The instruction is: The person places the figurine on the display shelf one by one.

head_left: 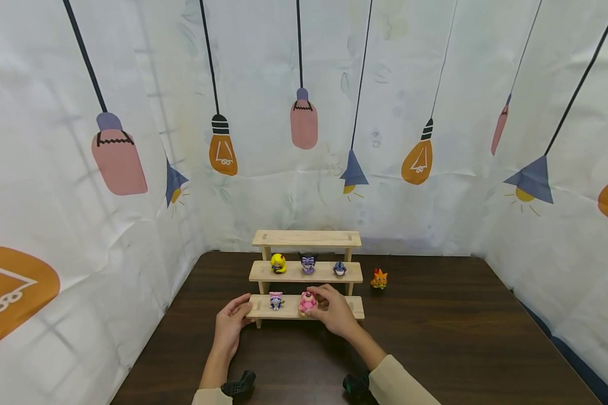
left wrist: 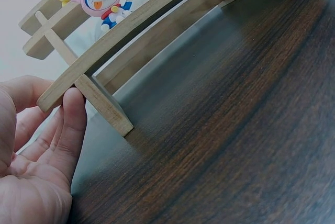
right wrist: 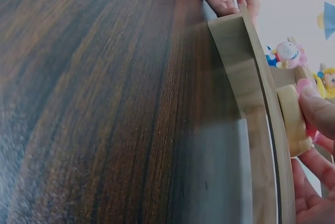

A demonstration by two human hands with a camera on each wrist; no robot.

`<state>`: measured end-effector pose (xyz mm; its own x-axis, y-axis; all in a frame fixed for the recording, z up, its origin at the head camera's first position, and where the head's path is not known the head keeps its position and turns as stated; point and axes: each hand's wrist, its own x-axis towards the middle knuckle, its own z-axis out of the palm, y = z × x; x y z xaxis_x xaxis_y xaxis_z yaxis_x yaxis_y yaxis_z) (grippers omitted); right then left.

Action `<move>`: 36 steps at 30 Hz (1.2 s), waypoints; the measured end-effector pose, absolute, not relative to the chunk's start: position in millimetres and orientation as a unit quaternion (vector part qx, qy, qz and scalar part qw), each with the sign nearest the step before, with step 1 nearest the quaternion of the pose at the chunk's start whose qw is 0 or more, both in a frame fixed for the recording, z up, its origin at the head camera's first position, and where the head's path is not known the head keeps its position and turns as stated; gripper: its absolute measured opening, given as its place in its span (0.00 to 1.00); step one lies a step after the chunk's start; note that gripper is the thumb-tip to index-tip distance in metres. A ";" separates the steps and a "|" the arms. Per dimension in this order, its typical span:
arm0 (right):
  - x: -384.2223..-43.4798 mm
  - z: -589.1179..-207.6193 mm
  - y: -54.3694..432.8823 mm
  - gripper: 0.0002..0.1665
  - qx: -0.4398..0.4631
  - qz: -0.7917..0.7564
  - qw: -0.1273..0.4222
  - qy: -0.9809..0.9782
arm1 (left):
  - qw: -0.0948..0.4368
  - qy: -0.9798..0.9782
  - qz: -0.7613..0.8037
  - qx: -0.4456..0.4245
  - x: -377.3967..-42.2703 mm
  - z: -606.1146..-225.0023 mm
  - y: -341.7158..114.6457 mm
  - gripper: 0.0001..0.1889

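Note:
A three-tier wooden display stand [head_left: 304, 239] stands on the table. My left hand [head_left: 229, 324] pinches the left end of its lowest step [left wrist: 68, 84], one fingertip under the board beside the leg [left wrist: 107, 106]. My right hand [head_left: 334, 311] holds a pink bear-like figurine [head_left: 307, 302] between thumb and fingers, its pale base [right wrist: 293, 122] right at the lowest step's surface. Left of it on that step is a cat figurine in a pink hood [head_left: 276, 300]. On the middle step are a yellow-haired figurine [head_left: 278, 263], a purple-and-black figurine [head_left: 308, 263] and a small blue figurine [head_left: 339, 269].
An orange fox-like figurine [head_left: 379, 279] stands on the dark wooden table [head_left: 436, 337], right of the stand. White cloth [head_left: 304, 191] printed with hanging lamps surrounds the table's back and sides. Dark wrist devices [head_left: 239, 383] are on both arms.

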<state>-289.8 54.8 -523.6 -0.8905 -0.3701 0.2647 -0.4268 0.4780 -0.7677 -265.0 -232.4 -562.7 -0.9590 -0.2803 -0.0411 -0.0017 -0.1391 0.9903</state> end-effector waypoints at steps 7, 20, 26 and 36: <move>-290.6 -522.7 53.8 0.31 0.222 0.457 0.026 -0.861 | 0.090 -0.651 -0.745 0.111 -265.5 -562.6 -232.2 0.22; -290.6 -522.2 54.2 0.31 0.220 0.469 0.022 -0.855 | 0.083 -0.655 -0.742 0.117 -266.6 -561.6 -232.3 0.22; -290.7 -523.6 59.0 0.33 0.219 0.478 0.013 -0.851 | 0.082 -0.655 -0.742 0.117 -267.6 -561.9 -232.3 0.22; -279.8 -523.8 83.5 0.30 0.210 0.520 0.002 -0.828 | 0.082 -0.653 -0.744 0.113 -267.8 -562.8 -233.1 0.23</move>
